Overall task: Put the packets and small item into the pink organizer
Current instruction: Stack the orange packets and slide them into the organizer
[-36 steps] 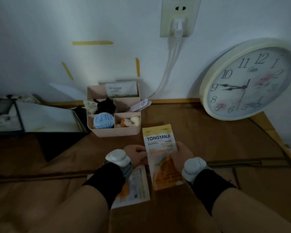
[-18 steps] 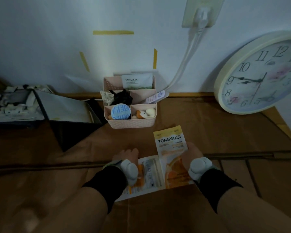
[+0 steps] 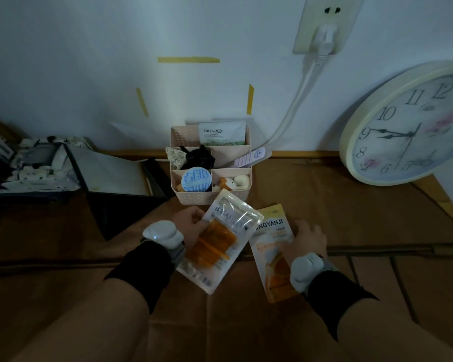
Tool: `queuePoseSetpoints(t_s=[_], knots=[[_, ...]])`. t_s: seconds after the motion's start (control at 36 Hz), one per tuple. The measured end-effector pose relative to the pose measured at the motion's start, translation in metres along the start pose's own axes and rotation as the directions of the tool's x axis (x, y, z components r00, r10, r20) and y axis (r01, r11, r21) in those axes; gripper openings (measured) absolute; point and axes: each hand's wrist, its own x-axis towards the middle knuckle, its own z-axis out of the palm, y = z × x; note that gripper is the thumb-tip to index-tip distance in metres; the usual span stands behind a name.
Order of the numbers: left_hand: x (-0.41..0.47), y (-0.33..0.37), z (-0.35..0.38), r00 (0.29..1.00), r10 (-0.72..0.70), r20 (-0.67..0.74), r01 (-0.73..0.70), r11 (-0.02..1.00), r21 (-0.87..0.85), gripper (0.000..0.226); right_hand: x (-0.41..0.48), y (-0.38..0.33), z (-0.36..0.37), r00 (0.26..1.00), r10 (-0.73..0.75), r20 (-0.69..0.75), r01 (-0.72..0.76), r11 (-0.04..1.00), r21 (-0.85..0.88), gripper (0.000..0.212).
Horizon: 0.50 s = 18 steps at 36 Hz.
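The pink organizer [image 3: 211, 197] stands against the wall, holding a green BIOAQUA packet [image 3: 221, 133], a black item, a blue round lid [image 3: 196, 179] and small toys. My left hand [image 3: 191, 223] grips a white packet with orange contents [image 3: 220, 239], lifted and tilted just in front of the organizer. My right hand [image 3: 307, 237] rests on the yellow TONGYANJI packet [image 3: 272, 246], which lies flat on the brown surface, partly overlapped by the white packet.
A round wall clock [image 3: 408, 126] leans on the wall at right. A black open box [image 3: 115, 184] sits left of the organizer, with clutter beyond it. White cables hang from a wall socket [image 3: 324, 24] behind the organizer.
My left hand has picked the white packet off the surface and raised it toward the organizer. My right hand has laid the yellow packet flat and now rests on it.
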Motion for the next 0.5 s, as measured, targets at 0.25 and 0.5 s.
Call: queuePoseSetpoints(t_s=[0.25,0.5], knots=[[-0.003,0.011,0.006,0.985,-0.162,0.055,0.167,0.848,-0.503,0.023,-0.014,-0.043,0.005,0.967,-0.175,0.184,0.079,0.895,0.439,0.025],[-0.007,0.013,-0.004,0.983,-0.073,0.171,0.164,0.774,-0.612,0.018,-0.008,-0.044,-0.009,0.946,-0.201,0.254,-0.025,0.737,0.676,0.026]])
